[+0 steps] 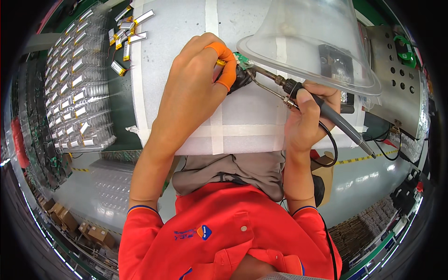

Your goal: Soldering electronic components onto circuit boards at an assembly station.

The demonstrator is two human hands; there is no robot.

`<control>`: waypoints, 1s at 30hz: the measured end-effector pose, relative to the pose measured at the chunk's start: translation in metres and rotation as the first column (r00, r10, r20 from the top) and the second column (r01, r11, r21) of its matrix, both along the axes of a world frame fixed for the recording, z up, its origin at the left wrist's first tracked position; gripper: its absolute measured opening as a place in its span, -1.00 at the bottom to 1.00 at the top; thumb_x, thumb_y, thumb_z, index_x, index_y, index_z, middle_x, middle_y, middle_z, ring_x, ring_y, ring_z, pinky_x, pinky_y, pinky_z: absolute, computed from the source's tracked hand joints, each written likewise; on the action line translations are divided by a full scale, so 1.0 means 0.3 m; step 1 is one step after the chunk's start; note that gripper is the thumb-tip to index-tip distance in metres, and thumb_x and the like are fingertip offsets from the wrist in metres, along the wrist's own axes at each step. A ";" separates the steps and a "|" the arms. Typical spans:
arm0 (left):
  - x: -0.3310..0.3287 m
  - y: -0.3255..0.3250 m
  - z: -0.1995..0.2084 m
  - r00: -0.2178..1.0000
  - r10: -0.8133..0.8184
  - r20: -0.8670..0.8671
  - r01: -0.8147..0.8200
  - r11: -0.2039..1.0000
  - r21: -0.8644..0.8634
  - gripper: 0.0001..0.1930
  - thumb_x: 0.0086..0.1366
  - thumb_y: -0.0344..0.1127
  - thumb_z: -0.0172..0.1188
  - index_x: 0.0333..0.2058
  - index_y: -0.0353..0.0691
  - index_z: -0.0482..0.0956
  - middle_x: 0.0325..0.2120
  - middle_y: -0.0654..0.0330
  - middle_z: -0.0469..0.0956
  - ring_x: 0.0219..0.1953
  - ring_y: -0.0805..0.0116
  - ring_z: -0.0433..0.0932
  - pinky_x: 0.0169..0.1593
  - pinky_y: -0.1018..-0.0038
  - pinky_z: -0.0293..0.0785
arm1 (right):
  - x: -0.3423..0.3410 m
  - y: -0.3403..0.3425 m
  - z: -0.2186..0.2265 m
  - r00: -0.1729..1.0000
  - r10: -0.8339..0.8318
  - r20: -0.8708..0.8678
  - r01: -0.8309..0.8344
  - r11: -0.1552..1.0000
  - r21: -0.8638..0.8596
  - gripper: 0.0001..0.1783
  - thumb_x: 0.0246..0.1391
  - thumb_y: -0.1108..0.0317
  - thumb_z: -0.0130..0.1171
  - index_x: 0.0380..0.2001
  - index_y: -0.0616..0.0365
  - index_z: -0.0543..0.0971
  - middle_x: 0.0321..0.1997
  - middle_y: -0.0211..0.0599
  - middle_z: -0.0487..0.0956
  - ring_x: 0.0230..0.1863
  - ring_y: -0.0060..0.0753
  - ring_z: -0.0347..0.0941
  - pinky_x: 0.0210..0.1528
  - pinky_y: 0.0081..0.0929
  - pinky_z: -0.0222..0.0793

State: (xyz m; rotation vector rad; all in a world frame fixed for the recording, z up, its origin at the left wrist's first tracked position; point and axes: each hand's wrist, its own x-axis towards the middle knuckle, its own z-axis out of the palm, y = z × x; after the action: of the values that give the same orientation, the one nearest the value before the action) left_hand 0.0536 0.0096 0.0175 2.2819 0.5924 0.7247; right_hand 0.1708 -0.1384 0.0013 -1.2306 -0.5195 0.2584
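Note:
My left hand (pixel 196 79), with orange finger cots on its fingertips, is closed in a pinch. Between the fingers shows the yellow end of a small battery (pixel 220 62); the rest of it is mostly hidden. Right beside these fingertips is a small green circuit board (pixel 241 60), over a black object (pixel 241 81) whose kind I cannot make out. My right hand (pixel 305 114) grips a soldering iron (pixel 338 117) by its dark handle. A thin metal feed tube (pixel 269 89) runs alongside the iron. Both metal ends reach the board's edge; whether they touch it I cannot tell.
A large clear plastic hood (pixel 308 42) hangs above the iron. Loose batteries (pixel 126 35) lie at the far left, beside clear trays (pixel 77 88) filled with several more. On the right stands a perforated metal box (pixel 396 70). White padding (pixel 182 135) covers the worktable, with tape strips across it.

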 end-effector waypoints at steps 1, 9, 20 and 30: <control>0.000 0.001 0.000 1.000 0.000 0.002 0.000 1.000 0.008 -0.83 -0.07 -0.71 0.24 -0.46 -0.40 0.49 -0.42 0.07 0.48 -0.34 0.04 0.49 -0.30 0.29 0.46 | 0.000 -0.002 0.001 1.000 0.005 -0.001 -0.005 1.000 -0.020 -0.84 -0.02 0.58 0.12 -0.33 0.29 0.41 -0.43 -0.34 0.44 -0.48 -0.70 0.27 -0.37 -0.70 0.25; 0.004 0.019 0.026 0.997 -0.065 -0.050 0.065 0.998 -0.005 -0.85 -0.07 -0.69 0.23 -0.47 -0.40 0.51 -0.46 0.05 0.46 -0.41 0.05 0.49 -0.36 0.28 0.48 | -0.004 -0.013 0.006 1.000 0.014 0.011 -0.013 0.999 -0.039 -0.85 -0.06 0.57 0.08 -0.34 0.27 0.41 -0.40 -0.27 0.43 -0.43 -0.60 0.29 -0.25 -0.64 0.33; 0.007 0.022 0.051 0.994 -0.075 -0.075 0.073 0.997 -0.034 -0.87 -0.11 -0.71 0.20 -0.53 -0.41 0.51 -0.49 0.03 0.46 -0.47 0.05 0.52 -0.37 0.30 0.53 | -0.007 -0.002 0.002 0.998 0.063 0.002 -0.063 0.997 -0.048 -0.83 -0.04 0.58 0.11 -0.31 0.27 0.44 -0.36 -0.28 0.45 -0.42 -0.61 0.33 -0.27 -0.62 0.37; 0.012 0.020 0.049 0.994 -0.068 -0.081 0.067 0.998 -0.017 -0.87 -0.07 -0.70 0.21 -0.50 -0.41 0.51 -0.46 0.04 0.47 -0.47 0.07 0.51 -0.37 0.31 0.50 | -0.006 0.010 0.008 0.998 0.055 0.027 -0.056 0.998 0.004 -0.84 0.04 0.59 0.14 -0.32 0.29 0.37 -0.53 -0.39 0.42 -0.54 -0.74 0.26 -0.47 -0.74 0.17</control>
State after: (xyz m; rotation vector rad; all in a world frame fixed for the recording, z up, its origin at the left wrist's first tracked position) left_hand 0.0571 0.0155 0.0321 2.3155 0.5534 0.5954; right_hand 0.1690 -0.1353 0.0037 -1.2174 -0.5776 0.2881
